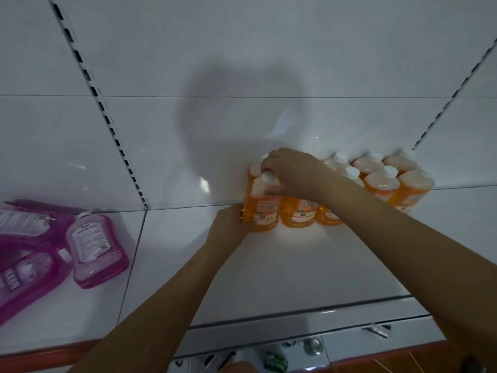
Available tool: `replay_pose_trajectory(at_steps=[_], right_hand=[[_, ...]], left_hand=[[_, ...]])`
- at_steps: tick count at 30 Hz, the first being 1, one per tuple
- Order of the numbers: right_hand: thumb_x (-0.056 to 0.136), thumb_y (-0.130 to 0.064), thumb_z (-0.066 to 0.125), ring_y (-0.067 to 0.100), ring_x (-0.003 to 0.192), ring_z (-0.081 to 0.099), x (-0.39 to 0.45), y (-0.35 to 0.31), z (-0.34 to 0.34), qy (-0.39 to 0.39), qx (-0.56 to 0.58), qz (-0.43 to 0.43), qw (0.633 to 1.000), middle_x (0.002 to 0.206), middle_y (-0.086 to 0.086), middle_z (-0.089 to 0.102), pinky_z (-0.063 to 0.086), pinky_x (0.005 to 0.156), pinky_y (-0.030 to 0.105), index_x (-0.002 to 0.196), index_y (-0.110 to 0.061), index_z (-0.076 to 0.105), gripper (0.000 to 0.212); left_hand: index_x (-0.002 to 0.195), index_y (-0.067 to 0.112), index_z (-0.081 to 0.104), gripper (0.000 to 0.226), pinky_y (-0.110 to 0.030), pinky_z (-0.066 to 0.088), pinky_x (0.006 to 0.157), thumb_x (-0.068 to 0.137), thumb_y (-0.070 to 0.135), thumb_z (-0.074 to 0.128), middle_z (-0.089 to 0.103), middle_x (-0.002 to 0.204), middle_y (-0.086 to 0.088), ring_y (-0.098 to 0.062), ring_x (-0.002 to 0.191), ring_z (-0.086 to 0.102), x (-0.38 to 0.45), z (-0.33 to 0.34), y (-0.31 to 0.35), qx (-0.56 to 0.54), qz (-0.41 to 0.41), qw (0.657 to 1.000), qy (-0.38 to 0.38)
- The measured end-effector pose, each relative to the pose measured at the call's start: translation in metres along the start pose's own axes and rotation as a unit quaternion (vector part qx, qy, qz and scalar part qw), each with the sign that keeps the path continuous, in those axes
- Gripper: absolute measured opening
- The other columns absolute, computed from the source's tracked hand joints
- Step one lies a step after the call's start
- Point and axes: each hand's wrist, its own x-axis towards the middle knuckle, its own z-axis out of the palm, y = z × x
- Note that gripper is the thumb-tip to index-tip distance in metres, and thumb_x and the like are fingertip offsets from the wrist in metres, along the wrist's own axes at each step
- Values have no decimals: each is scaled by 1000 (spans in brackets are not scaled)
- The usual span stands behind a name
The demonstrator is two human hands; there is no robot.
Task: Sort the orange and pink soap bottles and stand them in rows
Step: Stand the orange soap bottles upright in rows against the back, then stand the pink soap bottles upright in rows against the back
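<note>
Head view: right hand [291, 172] fingers [271, 190] clenched round the neck of the leftmost orange soap bottle [263, 211], upright on the white shelf [295, 265]. Left hand [228, 222] fingers pressed to its left side. Orange rows [376, 181] extend right; pink soap bottles [94, 249] lie far left.

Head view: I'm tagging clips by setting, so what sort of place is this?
Probably a shop aisle: a white shelf with slotted uprights on its back panel, identical orange soap bottles standing in rows, and pink soap bottles lying on the next bay.
</note>
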Motion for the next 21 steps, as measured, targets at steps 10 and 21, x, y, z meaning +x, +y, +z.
replay_pose_trajectory(at_steps=[10,21], right_hand=[[91,-27,64,19,116,49,-12,10,6,15,60,33,998,121,1,59,39,93,31,125,-19,61,36],[94,-43,56,13,128,43,-20,0,12,69,155,41,985,140,-5,48,33,102,25,138,-23,49,49]], left_hand=[[107,9,68,29,-22,43,77,93,35,65,72,106,-7,-20,92,68,1,23,9,0,-4,1000,27],[126,22,55,47,-27,44,89,86,43,68,64,120,1,-20,112,62,-7,25,5,80,-27,996,35]])
